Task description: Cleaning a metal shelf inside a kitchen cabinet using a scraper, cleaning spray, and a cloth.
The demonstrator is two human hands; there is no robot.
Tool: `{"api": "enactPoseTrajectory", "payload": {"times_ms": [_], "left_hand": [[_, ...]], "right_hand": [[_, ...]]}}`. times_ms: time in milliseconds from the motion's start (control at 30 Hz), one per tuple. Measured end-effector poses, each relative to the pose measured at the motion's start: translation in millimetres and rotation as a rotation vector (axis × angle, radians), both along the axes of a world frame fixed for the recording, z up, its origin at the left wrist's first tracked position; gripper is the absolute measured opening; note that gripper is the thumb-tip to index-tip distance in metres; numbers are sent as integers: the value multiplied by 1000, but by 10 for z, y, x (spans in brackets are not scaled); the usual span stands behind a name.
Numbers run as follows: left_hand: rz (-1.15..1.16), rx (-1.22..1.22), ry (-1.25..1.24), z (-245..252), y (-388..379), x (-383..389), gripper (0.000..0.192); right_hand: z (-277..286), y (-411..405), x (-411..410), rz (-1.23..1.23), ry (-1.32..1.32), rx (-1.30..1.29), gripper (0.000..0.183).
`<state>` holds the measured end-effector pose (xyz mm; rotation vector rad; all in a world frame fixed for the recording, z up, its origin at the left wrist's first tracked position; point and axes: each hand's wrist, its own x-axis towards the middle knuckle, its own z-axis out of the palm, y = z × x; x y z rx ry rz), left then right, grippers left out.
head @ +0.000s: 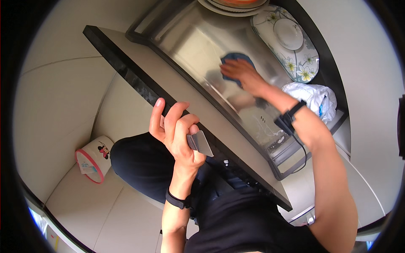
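Note:
My right hand (242, 74) presses a blue cloth (238, 57) against the metal bottom of an open drawer (196, 41), fingers spread over it. Whitish marks and wet-looking spots show on the metal nearer my body. By the black top edge of the drawer front (136, 79), my left hand (177, 132) has its fingers curled. Some thin grey flat pieces (201, 144) stick out from under its little finger; what they are I cannot tell. The left palm and whatever lies inside it are hidden.
Stacked dishes (234, 11) stand at the drawer's far end. Along its right side lie a flower-patterned oblong plate (303, 68) with a small white dish (288, 33) on it, and a white plastic bag (316, 98). A pink-rimmed bin (102, 158) is on the floor at left.

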<state>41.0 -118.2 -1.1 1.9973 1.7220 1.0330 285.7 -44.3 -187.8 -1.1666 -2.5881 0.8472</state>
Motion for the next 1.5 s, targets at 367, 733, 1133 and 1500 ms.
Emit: {"api": "enactPoseTrajectory", "payload": {"times_ms": [367, 733, 1133, 1500], "left_hand": [[-45, 34, -6, 22, 19, 19, 26], [-70, 6, 51, 40, -3, -25, 25], [-47, 29, 30, 61, 15, 25, 25], [-25, 42, 38, 16, 34, 21, 34]], "right_hand": [[378, -948, 459, 153, -71, -125, 65], [37, 101, -215, -184, -48, 208, 61], [414, -841, 46, -251, -145, 18, 55], [591, -1044, 108, -272, -254, 11, 60]]}}
